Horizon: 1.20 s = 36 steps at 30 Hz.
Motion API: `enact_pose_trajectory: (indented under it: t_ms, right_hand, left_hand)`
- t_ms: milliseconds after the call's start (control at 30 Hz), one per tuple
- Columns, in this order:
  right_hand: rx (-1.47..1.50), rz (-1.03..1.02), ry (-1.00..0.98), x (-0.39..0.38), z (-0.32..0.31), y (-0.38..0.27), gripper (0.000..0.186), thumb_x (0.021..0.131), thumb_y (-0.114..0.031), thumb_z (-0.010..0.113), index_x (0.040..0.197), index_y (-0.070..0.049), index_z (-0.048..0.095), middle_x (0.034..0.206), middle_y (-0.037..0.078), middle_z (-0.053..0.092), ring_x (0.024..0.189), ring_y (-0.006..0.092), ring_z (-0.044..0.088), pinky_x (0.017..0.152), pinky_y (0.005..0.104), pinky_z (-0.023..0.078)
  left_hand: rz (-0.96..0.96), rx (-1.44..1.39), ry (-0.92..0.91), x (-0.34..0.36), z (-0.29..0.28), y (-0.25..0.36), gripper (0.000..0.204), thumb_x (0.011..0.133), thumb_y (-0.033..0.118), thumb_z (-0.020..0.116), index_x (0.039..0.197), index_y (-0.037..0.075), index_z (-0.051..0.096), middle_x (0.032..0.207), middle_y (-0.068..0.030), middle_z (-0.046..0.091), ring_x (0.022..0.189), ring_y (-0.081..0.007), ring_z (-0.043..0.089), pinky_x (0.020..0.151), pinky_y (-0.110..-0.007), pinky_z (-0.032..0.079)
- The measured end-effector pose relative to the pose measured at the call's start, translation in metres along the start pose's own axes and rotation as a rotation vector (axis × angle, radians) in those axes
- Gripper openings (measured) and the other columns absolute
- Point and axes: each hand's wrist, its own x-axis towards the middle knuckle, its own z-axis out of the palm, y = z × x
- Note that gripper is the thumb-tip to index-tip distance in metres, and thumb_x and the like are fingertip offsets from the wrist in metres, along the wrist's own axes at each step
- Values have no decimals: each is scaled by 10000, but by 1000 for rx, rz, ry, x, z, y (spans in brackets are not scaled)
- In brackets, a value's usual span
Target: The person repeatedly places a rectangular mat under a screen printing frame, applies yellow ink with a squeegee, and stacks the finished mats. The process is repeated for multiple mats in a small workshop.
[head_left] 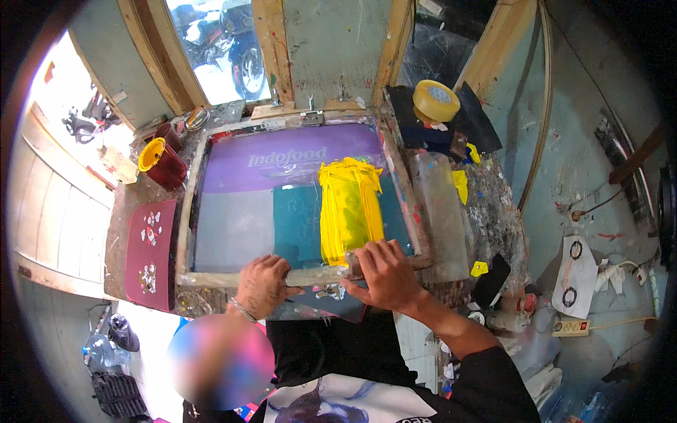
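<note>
While a rectangular mesh screen in a pale wooden frame (235, 229) lies across a paint-stained workbench (486, 225), a thick yellow layer of ink (349, 211) covers a strip of its right half, reaching nearly to the near rail. The left hand (262, 283) rests at that rail, fingers bent close together, thumb pointing right; the right hand (386, 276) lies just beside the ink's near end, fingers curled, thumb apart below. Whether either hand grips anything cannot be told. A dark-red, yellow-rimmed pot (166, 167) stands left of the screen.
</note>
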Motion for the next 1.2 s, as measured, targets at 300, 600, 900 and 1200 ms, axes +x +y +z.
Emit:
enact_pose_trajectory:
  t_ms: [300, 600, 900, 1200]
  right_hand:
    - [-249, 126, 219, 176, -131, 48, 750, 908, -734, 533, 787, -4, 653, 752, 244, 654, 742, 416, 683, 709, 526, 541]
    - [-138, 165, 153, 239, -170, 80, 760, 966, -675, 503, 778, 46, 652, 569, 165, 489, 558, 279, 488, 620, 415, 453]
    - [-136, 150, 111, 249, -172, 87, 624, 1016, -577, 501, 1111, 7, 702, 898, 157, 684, 837, 216, 614, 845, 352, 484]
    - [-127, 227, 85, 254, -191, 213, 562, 1080, -413, 404, 1523, -72, 464, 1546, 138, 487, 1426, 277, 457, 1175, 407, 343]
  left_hand:
    - [219, -213, 878, 28, -63, 26, 472, 810, 293, 808, 1185, 30, 695, 1120, -124, 679, 969, -334, 632, 891, -459, 482]
    - [15, -3, 48, -86, 69, -28, 669, 911, 446, 676, 1423, 35, 547, 1564, -176, 438, 1490, -375, 336, 1240, -577, 156]
    - [-1115, -1521, 1117, -211, 151, -11, 474, 938, 202, 754, 1284, -20, 518, 1086, -105, 669, 1011, -202, 663, 921, -338, 512]
    - [-1322, -1283, 1229, -422, 178, -36, 239, 966, 36, 660, 743, 103, 606, 723, 44, 604, 588, -38, 528, 504, -241, 427]
